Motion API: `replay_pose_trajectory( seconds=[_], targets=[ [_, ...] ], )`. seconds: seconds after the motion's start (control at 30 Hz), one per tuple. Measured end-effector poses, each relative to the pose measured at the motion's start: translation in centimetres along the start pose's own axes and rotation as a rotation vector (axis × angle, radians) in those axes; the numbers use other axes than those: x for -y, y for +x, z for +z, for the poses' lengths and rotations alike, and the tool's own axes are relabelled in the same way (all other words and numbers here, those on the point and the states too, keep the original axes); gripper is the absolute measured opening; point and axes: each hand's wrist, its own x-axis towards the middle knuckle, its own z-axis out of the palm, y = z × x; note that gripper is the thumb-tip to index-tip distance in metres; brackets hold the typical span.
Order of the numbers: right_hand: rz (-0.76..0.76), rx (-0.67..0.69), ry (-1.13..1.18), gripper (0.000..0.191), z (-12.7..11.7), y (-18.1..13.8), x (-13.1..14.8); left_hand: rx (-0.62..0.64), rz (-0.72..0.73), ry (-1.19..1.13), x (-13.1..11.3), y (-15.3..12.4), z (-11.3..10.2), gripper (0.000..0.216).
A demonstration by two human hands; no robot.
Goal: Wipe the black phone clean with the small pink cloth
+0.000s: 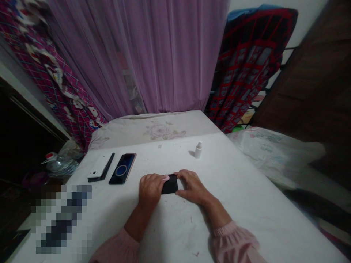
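Note:
A dark phone (170, 185) lies sideways on the white cloth in front of me, its left part covered by my left hand. My left hand (150, 188) is closed around a small pink cloth (165, 178) and presses it onto the dark surface. At the other end, my right hand (190, 185) grips the phone's right edge between thumb and fingers. Beyond my hands stands a small white spray bottle (198, 150), upright.
To the left lie a dark blue phone (123, 168) with a ring design and a white phone (100, 166) stacked on a darker one. A blurred-out patch (64, 219) covers the near left. Purple curtains (170, 54) hang behind the table (241, 204); a plastic bottle (59, 163) is beside it.

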Motion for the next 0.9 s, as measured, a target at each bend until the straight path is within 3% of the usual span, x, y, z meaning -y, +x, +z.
replay_pose_trajectory(
  seconds=[0.17,0.3,0.43,0.7,0.9],
  targets=[
    [0.005,-0.001,0.006,0.046,0.0,-0.1,0.1,-0.09,-0.088,0.069,4.3,-2.2,-2.3,0.026],
    [0.017,0.001,-0.008,0.047,0.0,0.0,0.1,-0.081,-0.184,0.163,5.6,-2.0,-2.8,0.026],
    [0.006,0.014,-0.019,0.047,0.0,0.0,0.0,-0.057,-0.211,0.183,4.0,-0.5,-1.9,0.026],
    [-0.013,0.01,-0.035,0.05,0.0,0.0,-0.2,0.007,-0.001,0.041,-1.2,0.8,1.3,0.025],
    [-0.002,0.002,-0.036,0.049,0.0,0.0,-0.2,-0.024,0.193,-0.099,-1.4,-1.0,1.0,0.027]
  ],
)
